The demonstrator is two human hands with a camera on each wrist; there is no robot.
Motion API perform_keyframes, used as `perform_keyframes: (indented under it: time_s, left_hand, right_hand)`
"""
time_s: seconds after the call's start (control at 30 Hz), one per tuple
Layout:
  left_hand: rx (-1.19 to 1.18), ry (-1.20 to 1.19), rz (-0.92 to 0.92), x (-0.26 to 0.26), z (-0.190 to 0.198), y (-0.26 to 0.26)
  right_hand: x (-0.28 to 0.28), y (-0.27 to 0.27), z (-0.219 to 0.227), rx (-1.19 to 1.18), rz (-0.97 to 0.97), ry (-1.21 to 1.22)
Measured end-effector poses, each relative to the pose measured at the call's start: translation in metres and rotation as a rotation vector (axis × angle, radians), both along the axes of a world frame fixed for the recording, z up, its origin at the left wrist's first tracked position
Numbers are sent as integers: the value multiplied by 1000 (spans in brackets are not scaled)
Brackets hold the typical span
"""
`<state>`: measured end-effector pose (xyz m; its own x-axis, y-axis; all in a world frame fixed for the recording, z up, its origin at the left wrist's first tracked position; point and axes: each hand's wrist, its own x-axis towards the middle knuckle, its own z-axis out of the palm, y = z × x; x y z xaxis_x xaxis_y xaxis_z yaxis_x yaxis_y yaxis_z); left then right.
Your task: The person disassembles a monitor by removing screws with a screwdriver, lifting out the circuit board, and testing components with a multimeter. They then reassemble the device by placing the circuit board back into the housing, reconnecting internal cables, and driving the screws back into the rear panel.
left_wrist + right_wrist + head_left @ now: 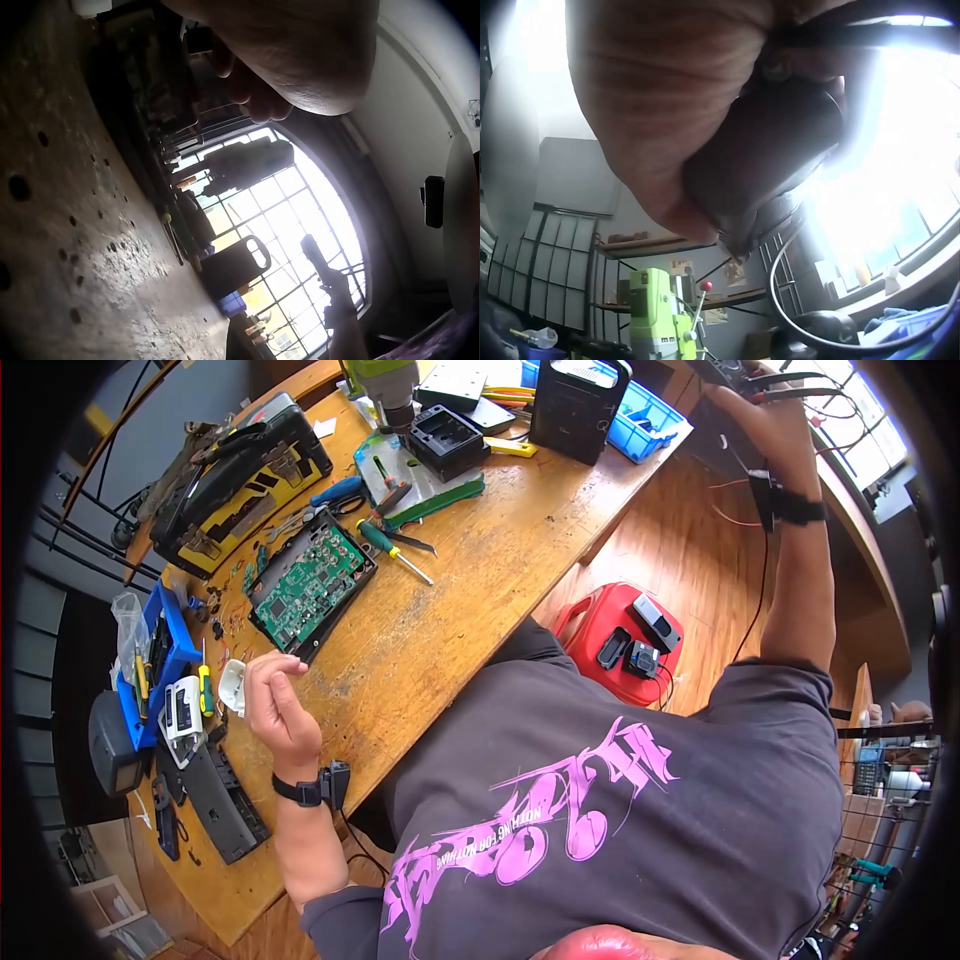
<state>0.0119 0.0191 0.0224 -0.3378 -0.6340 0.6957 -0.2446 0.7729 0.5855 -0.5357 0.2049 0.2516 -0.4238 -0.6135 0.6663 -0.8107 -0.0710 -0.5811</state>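
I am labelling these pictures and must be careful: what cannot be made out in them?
Dark object: right wrist view; the right hand around it hides part.
White piece: head view; partly behind the left hand.
Circuit board, its printed markings: head view; too small to read.

Counting out from one circuit board, here we go! Screwdrivers with green-and-yellow handles, two lying loose: one screwdriver just right of the board, another screwdriver at its lower left. Blue bins, two: one bin left of the board, one bin far to its upper right. One toolbox, upper left; one drill press, above. And hands, two: left hand just below the board, right hand well off to its right!
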Motion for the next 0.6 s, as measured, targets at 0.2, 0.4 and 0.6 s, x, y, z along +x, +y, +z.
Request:
perform_keyframes:
  time_s: [0.2, 0.4, 0.6]
  left_hand:
    - [-83, -33, 13, 0, 3, -8]
    - [-153, -95, 37, -9, 12, -14]
    - [-184, -240, 94, -17, 21, -13]
  right_hand:
    - [-206, -8, -44, 177, -316, 27]
    - [-352, -25, -116, 204, -390, 58]
    - [-395, -46, -165, 217, -334, -86]
